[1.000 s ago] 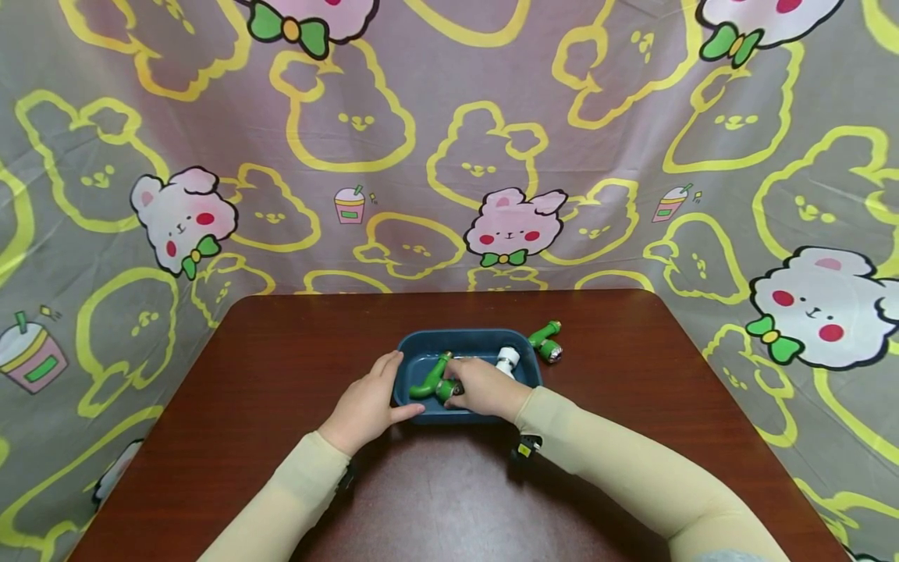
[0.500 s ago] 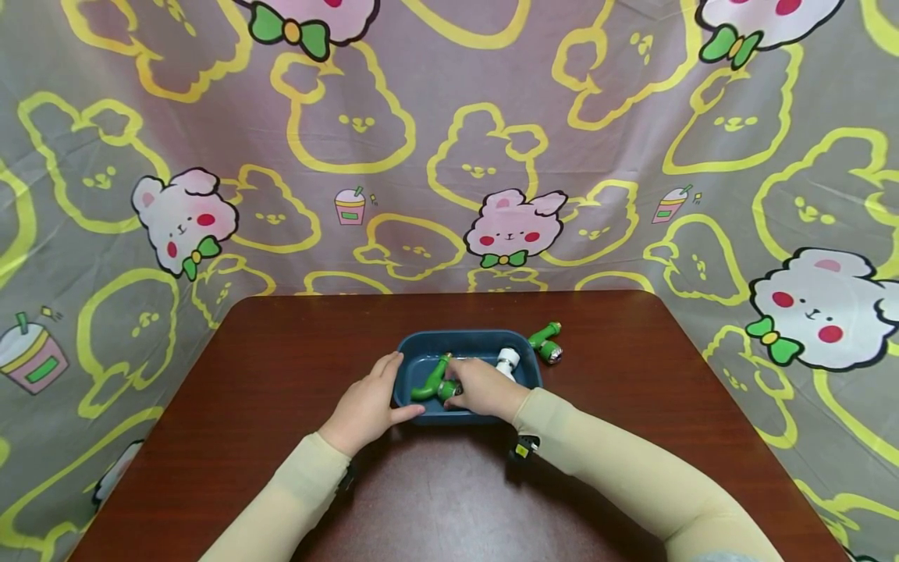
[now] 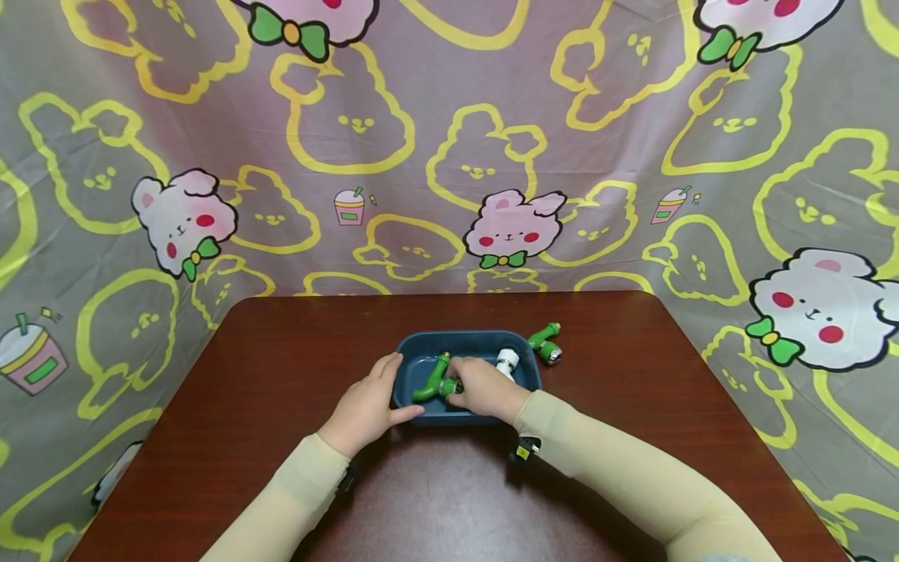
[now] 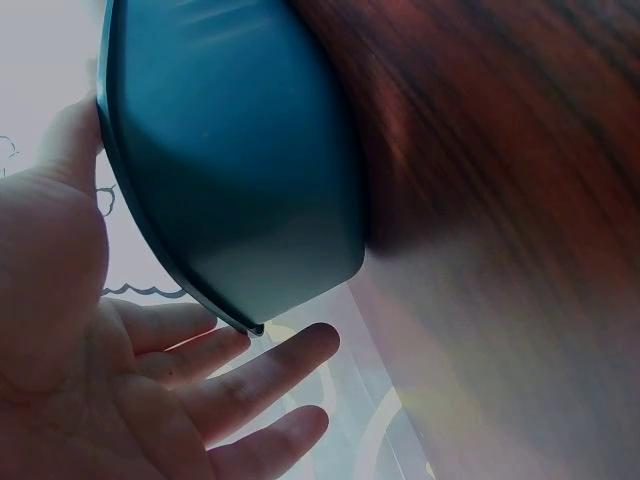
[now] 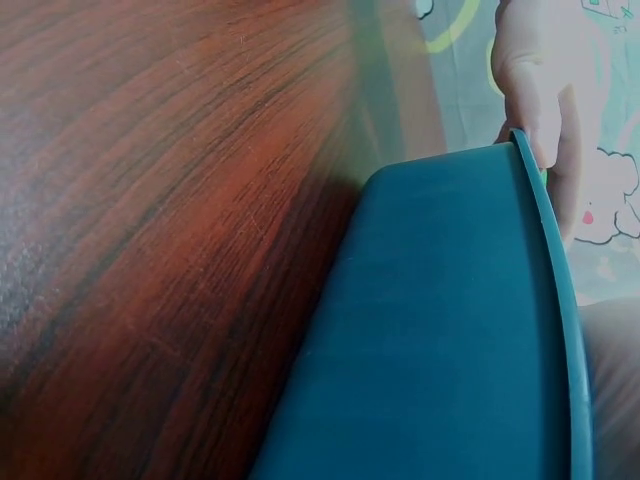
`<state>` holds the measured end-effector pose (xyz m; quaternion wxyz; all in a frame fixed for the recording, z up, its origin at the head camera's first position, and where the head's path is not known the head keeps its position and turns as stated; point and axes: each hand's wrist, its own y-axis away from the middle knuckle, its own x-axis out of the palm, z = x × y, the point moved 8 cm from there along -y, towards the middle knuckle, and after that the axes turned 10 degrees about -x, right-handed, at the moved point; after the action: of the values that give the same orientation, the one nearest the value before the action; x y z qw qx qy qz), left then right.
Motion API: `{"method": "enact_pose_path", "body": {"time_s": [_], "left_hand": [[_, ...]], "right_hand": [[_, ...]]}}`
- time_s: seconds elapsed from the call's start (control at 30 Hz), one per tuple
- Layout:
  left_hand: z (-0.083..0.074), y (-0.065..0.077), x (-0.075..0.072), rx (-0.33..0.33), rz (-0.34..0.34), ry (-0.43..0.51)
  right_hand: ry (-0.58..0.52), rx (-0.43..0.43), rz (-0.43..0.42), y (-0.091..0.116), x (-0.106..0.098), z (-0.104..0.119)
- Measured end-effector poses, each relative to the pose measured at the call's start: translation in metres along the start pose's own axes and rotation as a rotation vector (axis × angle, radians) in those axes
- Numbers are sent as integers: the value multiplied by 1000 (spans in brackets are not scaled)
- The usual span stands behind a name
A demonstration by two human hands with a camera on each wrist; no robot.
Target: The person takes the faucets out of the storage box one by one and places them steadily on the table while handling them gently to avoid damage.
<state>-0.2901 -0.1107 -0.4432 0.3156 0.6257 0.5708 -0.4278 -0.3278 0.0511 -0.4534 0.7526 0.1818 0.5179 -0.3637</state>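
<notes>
A dark blue plastic basin (image 3: 456, 338) sits on the table. Inside it, toward the left, lies a green tap (image 3: 430, 386) with a curved spout and a brass-coloured end. The right hand (image 3: 485, 388) reaches over the near rim and holds this tap by its right-hand end; some of its fingers are hidden. A white fitting (image 3: 507, 360), perhaps another tap, lies at the basin's right end, partly covered by that hand. The left hand (image 3: 365, 404) rests against the basin's left end, its thumb over the near rim and its other fingers fairly straight along the outside.
A second green tap (image 3: 545, 343) with a shiny metal end lies on the table just outside the basin's far right corner. Reddish-brown wood forms the table (image 3: 309, 336). A patterned cloth (image 3: 421, 156) hangs behind and along both sides.
The green tap in the right hand has turned slightly, its spout shifting a little to the right and its held end a little away from the person. The left hand stays in place.
</notes>
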Motion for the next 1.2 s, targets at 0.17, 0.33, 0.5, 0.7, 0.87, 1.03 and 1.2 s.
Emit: {"method": "enact_pose_path", "body": {"time_s": [0.17, 0.33, 0.5, 0.7, 0.87, 1.03, 1.2], "left_hand": [[1, 0, 1, 3, -4, -2], [2, -1, 2, 1, -5, -5], [2, -2, 3, -3, 1, -4], [3, -2, 3, -2, -1, -10], [3, -2, 3, -2, 1, -9], [3, -2, 3, -6, 5, -2], [4, -2, 3, -7, 6, -2]], "right_hand": [[-8, 0, -22, 0, -1, -1], [-9, -16, -59, 0, -4, 1], [-33, -26, -94, 0, -6, 1], [-26, -24, -137, 1, -12, 0], [-29, -14, -161, 3, -20, 1], [-39, -11, -174, 6, -27, 3], [-46, -5, -195, 9, -33, 2]]}}
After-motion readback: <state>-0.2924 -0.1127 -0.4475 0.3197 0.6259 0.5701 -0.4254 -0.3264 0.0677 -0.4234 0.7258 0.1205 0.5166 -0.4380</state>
